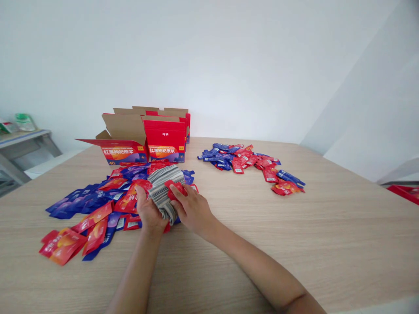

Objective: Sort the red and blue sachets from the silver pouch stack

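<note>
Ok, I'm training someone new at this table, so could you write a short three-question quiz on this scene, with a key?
1. Which hand's fingers are on the red packet at the grey striped bundle?

2. True or false: the cardboard boxes stand behind the larger pile of packets.

3. The packets in the smaller pile, farther right, are:
A) green and white
B) red and blue
C) all yellow

Key:
1. The right hand.
2. True.
3. B.
</note>
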Motion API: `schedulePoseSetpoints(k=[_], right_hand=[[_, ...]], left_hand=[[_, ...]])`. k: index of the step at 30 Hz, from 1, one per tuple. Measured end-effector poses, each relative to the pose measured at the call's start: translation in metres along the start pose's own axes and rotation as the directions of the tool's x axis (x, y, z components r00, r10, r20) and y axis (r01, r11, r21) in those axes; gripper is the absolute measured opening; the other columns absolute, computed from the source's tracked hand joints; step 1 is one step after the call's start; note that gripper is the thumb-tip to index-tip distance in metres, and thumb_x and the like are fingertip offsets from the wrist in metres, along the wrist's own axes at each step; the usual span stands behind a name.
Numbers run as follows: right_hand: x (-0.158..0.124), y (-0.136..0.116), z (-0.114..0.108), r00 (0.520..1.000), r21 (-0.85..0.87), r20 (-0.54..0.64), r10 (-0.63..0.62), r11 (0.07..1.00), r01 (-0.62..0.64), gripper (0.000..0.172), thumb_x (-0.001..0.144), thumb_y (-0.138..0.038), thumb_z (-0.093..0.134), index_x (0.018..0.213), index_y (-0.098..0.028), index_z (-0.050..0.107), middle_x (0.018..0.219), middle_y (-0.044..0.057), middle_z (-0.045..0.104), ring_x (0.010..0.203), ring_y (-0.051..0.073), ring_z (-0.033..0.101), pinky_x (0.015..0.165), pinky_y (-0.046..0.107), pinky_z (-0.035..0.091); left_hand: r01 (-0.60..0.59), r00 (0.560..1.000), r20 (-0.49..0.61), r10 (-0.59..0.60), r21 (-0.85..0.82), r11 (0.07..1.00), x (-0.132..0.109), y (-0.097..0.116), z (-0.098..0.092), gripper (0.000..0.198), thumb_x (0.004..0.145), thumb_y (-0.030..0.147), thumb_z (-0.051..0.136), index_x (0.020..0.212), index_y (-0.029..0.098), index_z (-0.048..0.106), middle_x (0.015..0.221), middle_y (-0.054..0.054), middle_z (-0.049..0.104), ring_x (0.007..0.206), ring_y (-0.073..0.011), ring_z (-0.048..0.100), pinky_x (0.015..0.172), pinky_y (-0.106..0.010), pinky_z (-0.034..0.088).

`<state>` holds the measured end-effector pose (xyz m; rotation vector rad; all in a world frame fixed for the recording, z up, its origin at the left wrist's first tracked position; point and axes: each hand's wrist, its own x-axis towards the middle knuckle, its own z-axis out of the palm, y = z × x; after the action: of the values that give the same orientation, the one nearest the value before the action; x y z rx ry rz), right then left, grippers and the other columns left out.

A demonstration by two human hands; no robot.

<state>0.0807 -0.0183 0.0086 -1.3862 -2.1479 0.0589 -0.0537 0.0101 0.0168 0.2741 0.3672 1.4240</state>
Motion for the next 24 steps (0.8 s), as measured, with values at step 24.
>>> schedulePoseSetpoints(k=[24], right_hand=[[0.008, 0.046, 0.059, 0.991, 0.469, 0.135, 0.02, 0.879, -0.082, 0.054, 0.086, -0.01, 0.061, 0.136, -0.029, 0.057, 0.14, 0.004, 0.06, 0.133, 0.02, 0.05, 0.111, 0.039, 0.039]], left_hand=[[-0.199, 0.97, 0.107, 0.22, -0.179, 0.964, 0.012, 0.025, -0.034, 0.057, 0.1, 0.044, 0.04, 0.151, 0.017, 0.039, 0.117, -0.014, 0.073, 0.106, -0.0266, 0.071, 0.111, -0.05, 0.041]])
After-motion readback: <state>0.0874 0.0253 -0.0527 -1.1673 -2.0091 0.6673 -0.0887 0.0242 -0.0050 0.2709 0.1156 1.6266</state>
